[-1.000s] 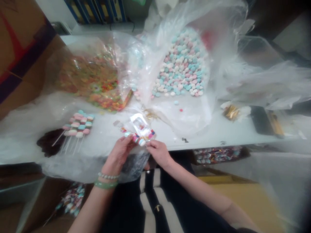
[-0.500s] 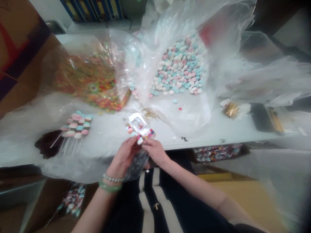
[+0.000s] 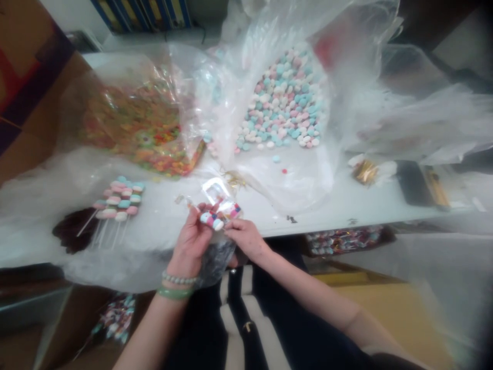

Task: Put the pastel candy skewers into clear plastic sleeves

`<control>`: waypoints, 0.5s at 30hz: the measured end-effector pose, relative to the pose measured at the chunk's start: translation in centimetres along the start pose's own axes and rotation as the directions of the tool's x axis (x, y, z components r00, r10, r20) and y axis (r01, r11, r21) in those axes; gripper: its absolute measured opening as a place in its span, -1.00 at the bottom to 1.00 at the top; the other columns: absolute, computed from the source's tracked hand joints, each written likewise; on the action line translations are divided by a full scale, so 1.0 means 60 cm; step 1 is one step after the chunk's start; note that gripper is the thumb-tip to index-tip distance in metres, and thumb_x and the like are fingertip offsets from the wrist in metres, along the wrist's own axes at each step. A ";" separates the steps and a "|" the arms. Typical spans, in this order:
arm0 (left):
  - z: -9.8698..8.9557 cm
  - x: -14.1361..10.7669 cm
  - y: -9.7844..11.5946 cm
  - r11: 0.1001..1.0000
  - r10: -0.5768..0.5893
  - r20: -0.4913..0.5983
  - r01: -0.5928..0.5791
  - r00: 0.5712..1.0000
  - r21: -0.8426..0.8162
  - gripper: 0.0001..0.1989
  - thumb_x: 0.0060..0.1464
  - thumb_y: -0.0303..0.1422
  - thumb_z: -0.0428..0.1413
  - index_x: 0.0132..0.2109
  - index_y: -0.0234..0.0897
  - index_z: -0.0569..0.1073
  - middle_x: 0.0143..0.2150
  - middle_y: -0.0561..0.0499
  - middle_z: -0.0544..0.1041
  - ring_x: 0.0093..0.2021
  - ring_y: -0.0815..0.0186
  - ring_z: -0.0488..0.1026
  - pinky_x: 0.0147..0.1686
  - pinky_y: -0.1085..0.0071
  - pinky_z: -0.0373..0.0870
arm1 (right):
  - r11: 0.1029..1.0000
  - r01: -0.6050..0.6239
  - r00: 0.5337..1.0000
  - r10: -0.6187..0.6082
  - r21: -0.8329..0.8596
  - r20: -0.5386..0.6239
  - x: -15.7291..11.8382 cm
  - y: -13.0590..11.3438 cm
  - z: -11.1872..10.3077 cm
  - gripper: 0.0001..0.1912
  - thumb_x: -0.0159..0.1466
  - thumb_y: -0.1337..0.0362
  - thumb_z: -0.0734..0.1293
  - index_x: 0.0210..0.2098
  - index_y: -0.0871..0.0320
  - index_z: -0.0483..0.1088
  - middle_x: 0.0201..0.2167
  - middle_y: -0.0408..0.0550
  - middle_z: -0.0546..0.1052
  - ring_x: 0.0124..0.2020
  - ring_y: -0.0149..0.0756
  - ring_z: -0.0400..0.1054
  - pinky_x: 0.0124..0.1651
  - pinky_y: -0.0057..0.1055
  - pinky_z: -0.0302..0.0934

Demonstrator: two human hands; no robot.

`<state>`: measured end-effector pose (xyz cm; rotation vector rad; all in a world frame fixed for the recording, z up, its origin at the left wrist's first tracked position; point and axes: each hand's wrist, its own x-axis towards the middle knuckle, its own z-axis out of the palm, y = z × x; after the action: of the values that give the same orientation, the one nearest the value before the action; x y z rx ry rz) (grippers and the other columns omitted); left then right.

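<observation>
Roughly crosswise, candy skewer (image 3: 217, 217) pinched between left hand (image 3: 188, 241), right hand (image 3: 246, 239).

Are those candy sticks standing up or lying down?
Lying down: the pink-and-blue marshmallow sticks rest flat on the clear plastic sheet.

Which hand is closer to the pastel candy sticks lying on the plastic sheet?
The left. The left hand is to the right of the pastel candy sticks, not touching them; the right hand is farther right, beyond the left hand.
</observation>
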<state>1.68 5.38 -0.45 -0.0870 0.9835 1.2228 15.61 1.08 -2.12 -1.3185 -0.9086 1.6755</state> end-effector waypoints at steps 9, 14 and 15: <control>-0.010 0.007 0.008 0.998 0.065 0.107 -0.068 0.992 0.018 -0.75 0.15 -0.15 0.21 -0.25 -0.27 0.52 -0.21 -0.04 0.59 0.02 0.13 0.51 0.06 0.11 0.42 | 0.971 -0.152 0.987 0.138 0.185 0.087 0.007 -0.003 -0.004 -0.84 -0.06 0.21 0.38 -0.54 0.18 0.37 -0.70 -0.31 0.21 -0.62 -0.52 -0.01 -0.55 -0.52 -0.18; -0.010 0.001 0.006 0.985 0.063 0.118 -0.081 0.991 0.154 -0.67 0.06 -0.09 0.27 -0.18 -0.26 0.54 -0.22 -0.02 0.59 -0.13 0.19 0.55 -0.01 0.19 0.46 | 0.919 -0.283 0.958 0.254 0.276 0.135 0.013 -0.001 -0.009 -0.83 -0.11 0.28 0.40 -0.53 0.21 0.37 -0.73 -0.28 0.24 -0.68 -0.56 0.00 -0.60 -0.54 -0.26; -0.009 0.000 0.003 0.977 0.066 0.129 -0.090 0.989 0.191 -0.66 0.04 -0.10 0.29 -0.19 -0.28 0.54 -0.23 -0.03 0.59 -0.15 0.20 0.55 -0.03 0.22 0.47 | 0.912 -0.297 0.954 0.269 0.283 0.136 0.014 0.000 -0.011 -0.84 -0.11 0.29 0.39 -0.53 0.21 0.37 -0.73 -0.28 0.25 -0.69 -0.56 -0.01 -0.61 -0.54 -0.28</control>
<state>1.21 5.15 -0.71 0.1818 1.0026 1.1818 16.11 1.89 -2.58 -1.2107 -0.4994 2.0237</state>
